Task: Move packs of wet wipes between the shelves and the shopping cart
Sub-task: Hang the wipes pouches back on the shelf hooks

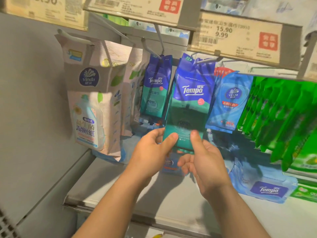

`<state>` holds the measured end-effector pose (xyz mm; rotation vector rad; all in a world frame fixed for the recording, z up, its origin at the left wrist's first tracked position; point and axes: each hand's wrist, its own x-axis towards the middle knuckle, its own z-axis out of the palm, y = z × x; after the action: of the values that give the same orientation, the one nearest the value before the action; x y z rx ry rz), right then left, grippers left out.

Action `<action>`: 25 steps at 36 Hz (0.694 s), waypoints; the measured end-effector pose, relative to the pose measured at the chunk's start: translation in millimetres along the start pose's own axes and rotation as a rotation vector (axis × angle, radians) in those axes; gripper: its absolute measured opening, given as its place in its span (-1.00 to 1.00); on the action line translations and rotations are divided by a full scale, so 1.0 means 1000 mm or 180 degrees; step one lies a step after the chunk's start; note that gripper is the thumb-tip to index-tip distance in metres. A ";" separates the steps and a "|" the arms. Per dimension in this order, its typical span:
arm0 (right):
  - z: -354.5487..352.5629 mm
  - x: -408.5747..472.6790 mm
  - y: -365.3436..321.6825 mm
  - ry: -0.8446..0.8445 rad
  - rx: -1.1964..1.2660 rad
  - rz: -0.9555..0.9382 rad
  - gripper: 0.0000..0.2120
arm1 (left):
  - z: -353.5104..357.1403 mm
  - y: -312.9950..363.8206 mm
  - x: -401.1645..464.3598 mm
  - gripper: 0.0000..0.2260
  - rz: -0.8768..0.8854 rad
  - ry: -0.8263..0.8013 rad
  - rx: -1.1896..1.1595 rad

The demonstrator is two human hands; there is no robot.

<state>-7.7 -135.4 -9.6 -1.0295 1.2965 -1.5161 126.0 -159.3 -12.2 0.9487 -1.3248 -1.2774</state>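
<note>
Warm light falls from above, bright on the pale grey metal shelf (120,191), where the forearms cast soft shadows. The yellowish paper price tags (235,36) along the top are smeared and barely readable. Straight edges bow toward the corners, and the green hanging packs (281,114) at right look soft and oversaturated.

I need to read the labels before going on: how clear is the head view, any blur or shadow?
Head view: wide-angle bending at the edges; green packs smeared by blur; shadow darkens the lower half of the Tempo pack pinched by left hand and right hand; its logo reads, small print doesn't.
</note>
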 end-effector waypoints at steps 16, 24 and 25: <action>-0.007 0.019 -0.002 -0.0087 -0.0097 0.0372 -0.63 | 0.007 -0.002 0.021 -0.67 -0.0254 0.0234 0.0483; -0.018 -0.009 0.011 0.0159 -0.0179 0.0634 -0.86 | -0.001 -0.012 -0.016 -0.53 -0.0393 0.0499 0.0405; -0.019 -0.014 0.012 0.0180 -0.0202 0.0652 -0.88 | -0.003 -0.014 -0.022 -0.57 -0.0357 0.0541 0.0490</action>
<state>-21.1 -117.5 -25.0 -0.8695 1.4514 -1.3648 131.4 -140.5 -29.8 1.2268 -1.2645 -1.1625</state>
